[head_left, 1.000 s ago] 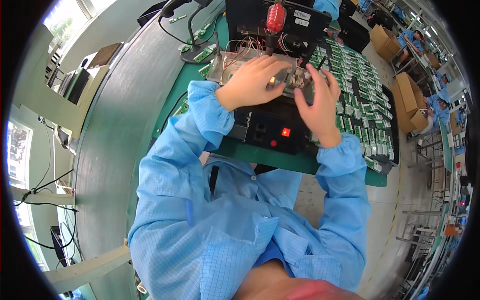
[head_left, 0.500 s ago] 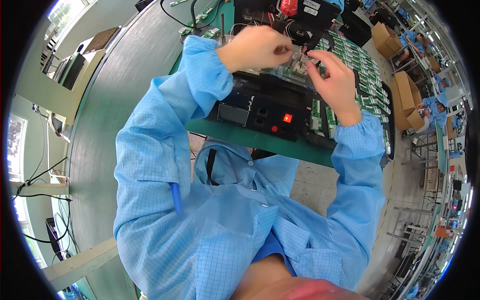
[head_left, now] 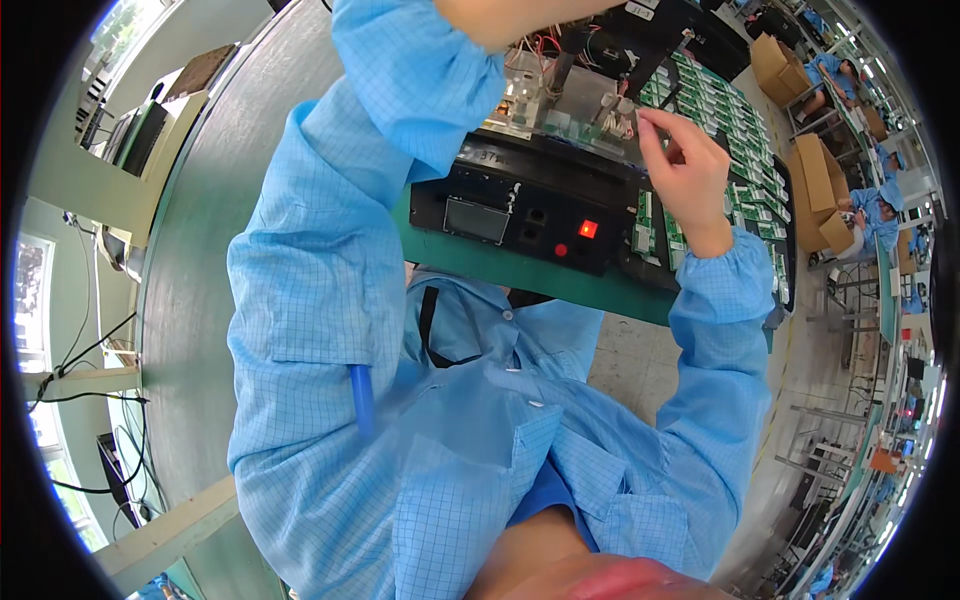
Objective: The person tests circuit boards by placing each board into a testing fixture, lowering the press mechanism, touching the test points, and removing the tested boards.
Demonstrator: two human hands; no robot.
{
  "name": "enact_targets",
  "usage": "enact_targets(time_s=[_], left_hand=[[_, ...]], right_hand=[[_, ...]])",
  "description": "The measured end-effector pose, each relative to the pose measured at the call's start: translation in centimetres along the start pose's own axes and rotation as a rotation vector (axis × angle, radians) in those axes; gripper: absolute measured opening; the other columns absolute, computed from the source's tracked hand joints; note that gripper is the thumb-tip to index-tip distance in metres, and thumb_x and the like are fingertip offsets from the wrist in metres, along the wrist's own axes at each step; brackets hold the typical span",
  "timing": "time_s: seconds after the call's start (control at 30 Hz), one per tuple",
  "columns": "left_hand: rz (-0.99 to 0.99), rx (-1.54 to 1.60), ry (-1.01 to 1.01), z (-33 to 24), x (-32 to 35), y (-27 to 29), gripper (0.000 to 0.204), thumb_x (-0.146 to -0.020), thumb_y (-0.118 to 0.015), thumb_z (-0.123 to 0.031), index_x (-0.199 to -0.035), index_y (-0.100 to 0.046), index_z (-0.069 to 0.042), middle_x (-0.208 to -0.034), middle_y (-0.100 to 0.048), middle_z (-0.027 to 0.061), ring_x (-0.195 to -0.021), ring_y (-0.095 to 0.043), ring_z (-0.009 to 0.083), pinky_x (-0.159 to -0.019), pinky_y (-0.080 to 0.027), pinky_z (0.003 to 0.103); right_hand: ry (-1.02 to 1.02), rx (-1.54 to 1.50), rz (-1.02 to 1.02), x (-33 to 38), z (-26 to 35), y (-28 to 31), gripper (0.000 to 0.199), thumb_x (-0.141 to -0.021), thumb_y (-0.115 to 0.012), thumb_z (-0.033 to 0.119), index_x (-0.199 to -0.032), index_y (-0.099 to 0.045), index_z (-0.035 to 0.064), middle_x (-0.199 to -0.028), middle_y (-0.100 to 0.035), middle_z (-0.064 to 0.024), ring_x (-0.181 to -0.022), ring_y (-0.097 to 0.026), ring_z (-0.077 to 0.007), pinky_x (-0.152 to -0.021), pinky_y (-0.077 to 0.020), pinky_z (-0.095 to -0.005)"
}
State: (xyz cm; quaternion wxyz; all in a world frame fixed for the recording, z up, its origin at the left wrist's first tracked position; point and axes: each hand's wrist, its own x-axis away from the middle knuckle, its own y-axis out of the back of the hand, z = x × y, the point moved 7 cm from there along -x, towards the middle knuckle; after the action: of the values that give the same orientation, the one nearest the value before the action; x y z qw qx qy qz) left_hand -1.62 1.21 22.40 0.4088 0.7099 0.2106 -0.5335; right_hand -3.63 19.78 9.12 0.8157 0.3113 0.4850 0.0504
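My left hand reaches over the back of a black test fixture at the top edge; its fingers are out of the picture. Thumb and forefinger of my right hand are pinched together at the right end of the fixture's clear plate. Whatever they hold, if anything, is too small to make out. Wires and small pale parts sit on the plate, beside a green circuit board. The fixture's front carries a small dark screen, a lit red switch and a red button.
Rows of green circuit boards lie on a black tray to the right. Cardboard boxes stand beyond it, near people in blue at other benches. A grey-green bench surface runs along my left.
My left hand has moved up and away over the fixture's back, baring the clear plate. The right hand has shifted slightly right and down, its fingers coming together.
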Motion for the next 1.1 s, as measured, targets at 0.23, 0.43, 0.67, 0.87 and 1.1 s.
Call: enact_targets(time_s=[0.23,0.43,0.67,0.87,1.1], left_hand=[[-0.097,0.07,-0.02,-0.5,0.5,0.6,0.038,-0.089,-0.062,-0.031,-0.063,-0.059,-0.004,-0.057,-0.055,0.0179,-0.055,-0.057,0.0394,-0.052,-0.045,0.045],[0.014,0.031,-0.003,-0.4,0.3,0.4,0.032,-0.089,-0.063,-0.03,-0.067,-0.062,-0.006,-0.058,-0.058,0.0163,-0.056,-0.059,0.0375,-0.053,-0.047,0.043],[0.015,-0.015,-0.115,-0.3,3.5,-0.9,0.015,-0.086,-0.067,-0.025,-0.086,-0.063,-0.01,-0.073,-0.066,0.0105,-0.061,-0.063,0.0311,-0.054,-0.05,0.042],[0.034,0.14,0.128,2.0,8.8,-3.0,0.039,-0.09,-0.064,-0.022,-0.125,-0.052,-0.007,-0.094,-0.066,0.0175,-0.073,-0.066,0.0304,-0.059,-0.051,0.035],[0.514,0.148,0.033,3.5,12.5,-7.1,0.032,-0.087,-0.06,-0.013,-0.118,-0.066,-0.018,-0.094,-0.069,0.0078,-0.073,-0.066,0.0265,-0.062,-0.054,0.036]], right_hand=[[0.003,0.031,0.007,-0.1,-0.6,0.0,0.012,-0.084,-0.072,0.007,-0.096,-0.073,0.0065,-0.079,-0.07,-0.004,-0.049,-0.048,-0.0055,-0.045,-0.0381,-0.0216],[-0.022,-0.002,0.022,-0.1,-0.8,-0.4,0.011,-0.084,-0.072,0.008,-0.095,-0.073,0.0062,-0.081,-0.07,-0.0049,-0.05,-0.05,-0.007,-0.046,-0.04,-0.0224],[-0.049,0.016,0.046,0.0,-1.2,-1.1,0.015,-0.084,-0.071,0.009,-0.098,-0.072,0.007,-0.086,-0.071,-0.0051,-0.048,-0.05,-0.0088,-0.045,-0.0397,-0.0234],[-0.003,0.05,0.036,-0.2,-1.4,-1.0,0.018,-0.084,-0.07,0.01,-0.101,-0.071,0.0076,-0.095,-0.071,-0.0058,-0.048,-0.05,-0.01,-0.046,-0.0404,-0.0246],[0.062,0.062,0.098,-1.4,-1.9,-1.5,0.018,-0.084,-0.071,0.014,-0.101,-0.071,0.0068,-0.092,-0.071,-0.0078,-0.052,-0.054,-0.0144,-0.048,-0.0426,-0.0279]])
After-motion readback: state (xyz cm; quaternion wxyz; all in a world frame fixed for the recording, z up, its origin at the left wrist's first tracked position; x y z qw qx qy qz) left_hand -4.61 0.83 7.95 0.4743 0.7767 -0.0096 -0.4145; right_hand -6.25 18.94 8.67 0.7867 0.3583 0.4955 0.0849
